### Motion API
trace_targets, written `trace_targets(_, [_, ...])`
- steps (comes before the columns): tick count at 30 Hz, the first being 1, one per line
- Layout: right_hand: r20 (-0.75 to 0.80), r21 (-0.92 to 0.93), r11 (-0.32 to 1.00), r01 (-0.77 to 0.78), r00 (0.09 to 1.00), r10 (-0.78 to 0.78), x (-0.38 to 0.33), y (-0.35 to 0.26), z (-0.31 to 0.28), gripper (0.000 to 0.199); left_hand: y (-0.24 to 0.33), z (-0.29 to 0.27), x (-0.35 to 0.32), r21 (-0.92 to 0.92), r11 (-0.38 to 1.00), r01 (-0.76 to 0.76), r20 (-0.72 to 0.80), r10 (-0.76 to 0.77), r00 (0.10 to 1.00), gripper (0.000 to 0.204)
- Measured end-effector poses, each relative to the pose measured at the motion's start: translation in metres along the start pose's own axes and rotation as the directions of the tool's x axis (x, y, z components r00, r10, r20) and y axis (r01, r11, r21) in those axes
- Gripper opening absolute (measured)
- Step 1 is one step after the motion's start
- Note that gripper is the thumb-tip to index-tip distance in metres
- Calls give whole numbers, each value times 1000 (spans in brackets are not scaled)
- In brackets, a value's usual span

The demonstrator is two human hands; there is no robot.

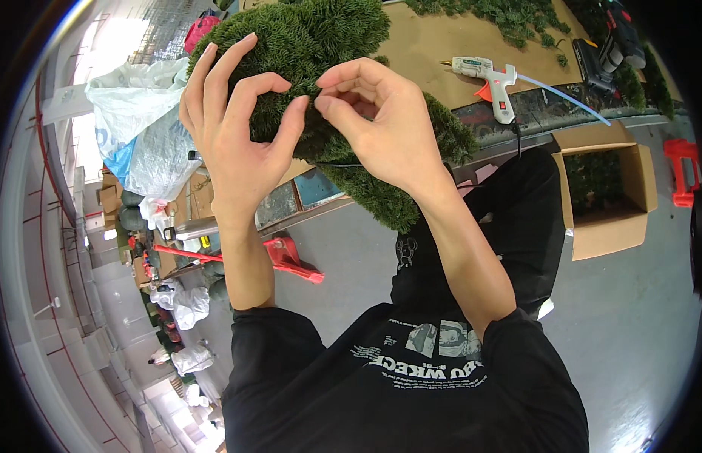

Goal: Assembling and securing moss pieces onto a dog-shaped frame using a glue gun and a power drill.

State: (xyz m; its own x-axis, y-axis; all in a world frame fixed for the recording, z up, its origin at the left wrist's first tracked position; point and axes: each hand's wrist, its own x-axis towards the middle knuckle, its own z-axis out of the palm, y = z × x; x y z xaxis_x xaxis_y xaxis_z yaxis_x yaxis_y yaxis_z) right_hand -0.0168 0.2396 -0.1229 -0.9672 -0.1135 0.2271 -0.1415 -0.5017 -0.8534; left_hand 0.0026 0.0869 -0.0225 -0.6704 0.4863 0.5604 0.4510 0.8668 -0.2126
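A dense bunch of green artificial pine foliage fills the top middle of the head view, with more sprays hanging down over the table edge. My left hand lies against its left side. Its fingers are spread, and the thumb and forefinger curve toward each other with a gap over the needles. My right hand is close beside it, thumb and fingertips drawn into a pinch at the foliage. Whatever is between those fingertips is too small to make out.
A white glue gun with an orange trigger lies at the table's right, near a cordless power tool. An open cardboard box holding greenery stands on the floor. White plastic bags are at left, and a red frame part is below.
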Motion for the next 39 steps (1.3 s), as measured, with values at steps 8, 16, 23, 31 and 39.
trace_targets(8, [-24,-96,995,27,999,-29,3,-1,0,13,-8,2,-1,-15,1000,-20,6,20,1000,19])
trace_targets(16, [-21,-118,992,37,999,-40,3,0,1,12,-4,1,-2,-24,1000,-1,17,1,1000,19])
trace_targets(23, [-3,-165,984,72,997,-74,3,-1,4,19,-6,-2,-3,-16,1000,-12,30,13,999,21])
trace_targets(31, [-15,-296,948,119,991,-130,6,-3,4,21,-6,3,-2,-21,1000,-23,14,23,1000,21])
trace_targets(39, [-50,-342,935,91,992,-114,9,-7,11,24,-2,0,-2,-20,999,-25,4,25,1000,21])
